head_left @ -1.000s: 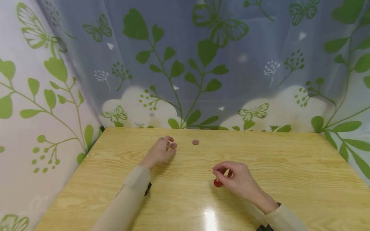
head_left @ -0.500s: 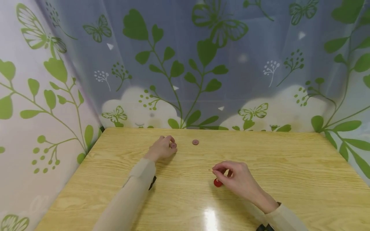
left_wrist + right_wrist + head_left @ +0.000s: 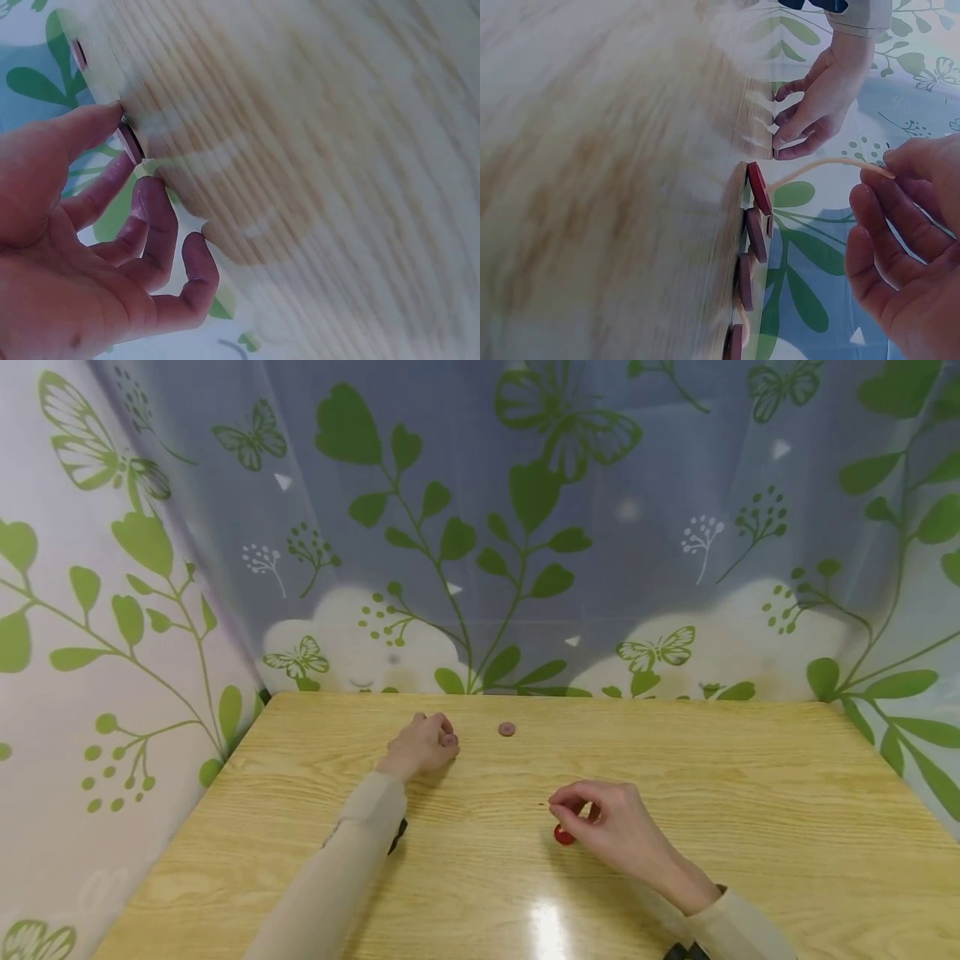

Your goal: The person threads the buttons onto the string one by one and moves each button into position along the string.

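Observation:
My left hand (image 3: pixel 418 748) reaches to the far left part of the table, its thumb and fingers around a brownish-pink button (image 3: pixel 449 740). The left wrist view shows this button (image 3: pixel 130 142) edge-on between thumb and finger, at the tabletop. Closer to me, my right hand (image 3: pixel 611 820) pinches a thin pale cord (image 3: pixel 817 162) near its end, whose dark tip pokes out past the fingertips. From there the cord curves down to a red button (image 3: pixel 758 187) resting on the table. In the head view my right hand partly covers the red button (image 3: pixel 564 834).
Another brownish-pink button (image 3: pixel 507 729) lies to the right of my left hand, near the back of the wood-grain table (image 3: pixel 675 760). Several brown buttons (image 3: pixel 745 282) line up past the red one in the right wrist view. A printed curtain (image 3: pixel 480 527) hangs behind.
My left hand has shifted slightly right and its fingers have come in around the button. A second button that showed beside it is now out of sight. The right hand stays nearly still.

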Demonstrator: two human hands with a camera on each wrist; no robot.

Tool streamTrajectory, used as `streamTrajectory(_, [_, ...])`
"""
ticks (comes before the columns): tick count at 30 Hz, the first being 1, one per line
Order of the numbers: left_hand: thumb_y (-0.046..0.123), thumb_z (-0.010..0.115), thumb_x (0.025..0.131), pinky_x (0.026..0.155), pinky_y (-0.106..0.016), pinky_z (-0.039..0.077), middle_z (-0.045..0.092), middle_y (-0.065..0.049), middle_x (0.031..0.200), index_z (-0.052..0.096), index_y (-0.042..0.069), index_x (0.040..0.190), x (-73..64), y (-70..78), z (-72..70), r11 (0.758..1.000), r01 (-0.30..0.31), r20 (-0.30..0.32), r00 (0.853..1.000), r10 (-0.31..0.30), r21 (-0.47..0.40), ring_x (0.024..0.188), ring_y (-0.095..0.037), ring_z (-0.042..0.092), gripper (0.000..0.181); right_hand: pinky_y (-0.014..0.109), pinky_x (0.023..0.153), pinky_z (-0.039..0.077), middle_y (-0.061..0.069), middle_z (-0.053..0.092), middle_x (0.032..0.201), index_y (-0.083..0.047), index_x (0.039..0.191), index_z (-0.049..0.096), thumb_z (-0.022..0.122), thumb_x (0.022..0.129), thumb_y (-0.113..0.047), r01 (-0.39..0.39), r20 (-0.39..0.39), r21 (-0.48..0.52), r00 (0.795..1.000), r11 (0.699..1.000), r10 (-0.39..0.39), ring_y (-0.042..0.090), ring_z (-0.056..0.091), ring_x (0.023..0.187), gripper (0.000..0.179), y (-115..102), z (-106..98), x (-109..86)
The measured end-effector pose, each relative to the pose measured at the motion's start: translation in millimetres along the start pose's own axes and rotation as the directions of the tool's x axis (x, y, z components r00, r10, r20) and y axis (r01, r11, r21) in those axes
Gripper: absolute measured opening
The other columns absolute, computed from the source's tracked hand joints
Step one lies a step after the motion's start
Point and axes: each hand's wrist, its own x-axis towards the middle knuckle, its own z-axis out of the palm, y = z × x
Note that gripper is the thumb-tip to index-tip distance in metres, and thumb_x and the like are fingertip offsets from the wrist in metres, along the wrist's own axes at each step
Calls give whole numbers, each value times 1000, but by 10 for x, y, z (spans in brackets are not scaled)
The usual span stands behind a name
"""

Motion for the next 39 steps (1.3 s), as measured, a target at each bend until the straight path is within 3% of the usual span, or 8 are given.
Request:
streamTrajectory(8, [20, 60, 96, 86, -42, 44, 58, -14, 111, 66, 9, 111, -15, -58, -14, 995, -65, -23, 998, 64, -81, 100, -27, 50, 20, 22, 52, 52, -3, 78, 85, -15, 92, 78, 77, 89, -4, -2, 1, -4, 1000, 1000, 2, -4, 61, 60, 12, -7, -13, -5])
streamTrajectory(13, [17, 61, 95, 92, -44, 47, 63, -15, 114, 68, 4, 111, -4, -79, -30, 990, -93, -20, 996, 92, -102, 105, -28, 53, 21, 22, 51, 52, -2, 78, 85, -12, 93, 78, 76, 89, -3, 6, -2, 6, 1000, 1000, -6, -4, 60, 59, 10, 0, -13, -9])
streamTrajectory(17, [16, 59, 94, 96, -45, 51, 67, -16, 118, 67, 1, 113, 20, -111, -21, 988, -89, -23, 996, 86, -123, 107, -29, 60, 25, 22, 51, 52, 0, 77, 83, -11, 93, 78, 76, 89, -3, 9, 0, 6, 1000, 1000, -9, -4, 61, 61, 9, 9, -10, -12])
streamTrajectory(25, [21, 62, 95, 91, -40, 54, 69, -11, 108, 65, 4, 113, 34, -179, -22, 978, -57, -51, 998, 48, -202, 98, -24, 64, 25, 22, 50, 51, -3, 77, 83, -12, 91, 78, 77, 88, -3, 8, -10, -16, 1000, 1000, -8, -4, 59, 59, 9, 13, -12, -17])
streamTrajectory(31, [23, 60, 100, 89, -41, 56, 72, -13, 114, 61, 8, 128, 19, -225, -38, 966, -79, -57, 996, 67, -245, 104, -27, 68, 33, 21, 51, 51, -4, 77, 84, -11, 91, 78, 77, 88, -4, 14, -21, -27, 1000, 1000, -15, -4, 58, 60, 8, 27, -15, -19])
streamTrajectory(35, [20, 58, 100, 89, -43, 56, 72, -15, 116, 63, 11, 131, 15, -271, -31, 952, -134, -93, 989, 112, -276, 107, -29, 69, 32, 21, 52, 51, -4, 77, 85, -13, 91, 78, 77, 89, -4, 11, -22, -34, 1000, 999, -12, -5, 57, 61, 9, 27, -22, -22])
streamTrajectory(39, [16, 59, 100, 97, -48, 55, 68, -17, 126, 66, 7, 127, -12, -303, -21, 922, -166, -121, 984, 131, -351, 113, -33, 68, 29, 21, 53, 51, -5, 77, 85, -16, 92, 78, 77, 89, -5, 0, -21, -42, 1000, 999, -1, -6, 58, 62, 11, 22, -40, -27])
